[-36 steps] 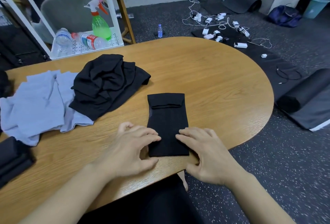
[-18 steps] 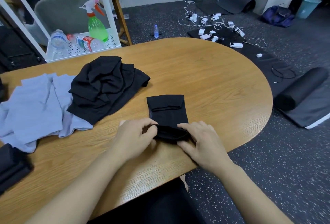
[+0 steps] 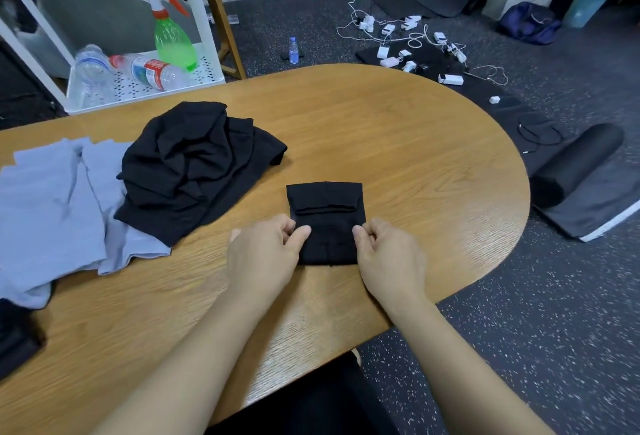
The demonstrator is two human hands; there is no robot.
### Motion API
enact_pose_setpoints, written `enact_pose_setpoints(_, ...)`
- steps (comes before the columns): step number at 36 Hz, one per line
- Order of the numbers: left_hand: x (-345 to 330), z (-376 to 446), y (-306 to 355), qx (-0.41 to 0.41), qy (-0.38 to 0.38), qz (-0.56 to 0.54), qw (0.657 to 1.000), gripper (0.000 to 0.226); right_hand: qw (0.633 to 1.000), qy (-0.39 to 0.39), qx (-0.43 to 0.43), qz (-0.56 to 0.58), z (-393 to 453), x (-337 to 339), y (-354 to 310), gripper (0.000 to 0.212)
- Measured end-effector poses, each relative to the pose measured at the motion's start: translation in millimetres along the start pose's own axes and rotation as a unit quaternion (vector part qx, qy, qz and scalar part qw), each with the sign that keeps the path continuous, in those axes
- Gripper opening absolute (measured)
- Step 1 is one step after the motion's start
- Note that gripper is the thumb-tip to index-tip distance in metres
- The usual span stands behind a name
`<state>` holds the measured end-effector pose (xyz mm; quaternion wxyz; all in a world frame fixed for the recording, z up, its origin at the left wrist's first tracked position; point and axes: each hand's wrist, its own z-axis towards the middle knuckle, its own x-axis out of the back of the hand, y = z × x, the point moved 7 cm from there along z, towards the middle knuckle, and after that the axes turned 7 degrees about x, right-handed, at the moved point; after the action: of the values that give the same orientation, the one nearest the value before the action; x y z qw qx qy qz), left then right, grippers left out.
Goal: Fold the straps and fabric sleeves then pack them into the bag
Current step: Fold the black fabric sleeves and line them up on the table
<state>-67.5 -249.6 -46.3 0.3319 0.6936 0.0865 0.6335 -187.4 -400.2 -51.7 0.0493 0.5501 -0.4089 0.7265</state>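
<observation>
Fabric first: the small black folded fabric sleeve (image 3: 325, 223) lies flat at the centre of the frame on the oval wooden tabletop (image 3: 415, 157), its far end already rolled over. My left hand (image 3: 265, 256) pinches the sleeve's left side with curled fingers; my right hand (image 3: 389, 256) pinches the right side likewise. To fold well, I judge both corners should lift together, travel evenly toward the far edge and land square, then be pressed flat. Left of centre sit a crumpled black fabric heap (image 3: 197, 167) and pale blue-grey cloth (image 3: 52, 206). No bag is clearly identifiable on the tabletop.
</observation>
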Motion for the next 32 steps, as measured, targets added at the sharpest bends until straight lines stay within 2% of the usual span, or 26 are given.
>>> enact_pose_setpoints(4,-1,2,4,-0.019,0.036,0.074,0.996,0.030,0.999,0.039,0.005,-0.038,-1,3,-2,0.021)
enact_pose_setpoints(9,0,3,4,-0.012,0.032,0.105,0.994,0.026,0.997,0.064,0.007,-0.043,-2,3,-1,0.019)
enact_pose_setpoints(12,3,1,2,-0.013,0.032,0.056,0.998,0.022,0.997,0.078,-0.007,0.003,-2,5,4,0.016)
enact_pose_setpoints(17,7,-3,-3,-0.027,0.034,-0.095,0.995,0.014,0.990,0.095,-0.010,0.106,-3,9,14,0.010)
enact_pose_setpoints(19,17,-8,-3,-0.044,0.058,-0.134,0.988,0.013,0.980,0.124,0.013,0.154,-7,16,15,0.005)
enact_pose_setpoints(20,22,-12,-2,-0.068,0.075,-0.131,0.986,0.011,0.978,0.148,0.046,0.142,-10,23,11,0.005)
enact_pose_setpoints(22,27,-26,8,-0.151,0.089,-0.081,0.981,0.015,0.970,0.177,0.155,0.061,-19,33,-8,0.021)
enact_pose_setpoints(24,15,-40,20,-0.237,0.040,-0.012,0.971,0.039,0.947,0.141,0.286,-0.043,-30,22,-34,0.038)
enact_pose_setpoints(26,-5,-49,25,-0.289,-0.044,0.072,0.954,0.055,0.916,0.047,0.371,-0.147,-38,-9,-45,0.053)
enact_pose_setpoints(28,-22,-50,18,-0.294,-0.097,0.134,0.941,0.060,0.909,-0.015,0.366,-0.198,-38,-31,-35,0.060)
enact_pose_setpoints(32,-28,-43,-2,-0.304,-0.102,0.208,0.924,0.061,0.918,-0.040,0.320,-0.231,-33,-32,-8,0.066)
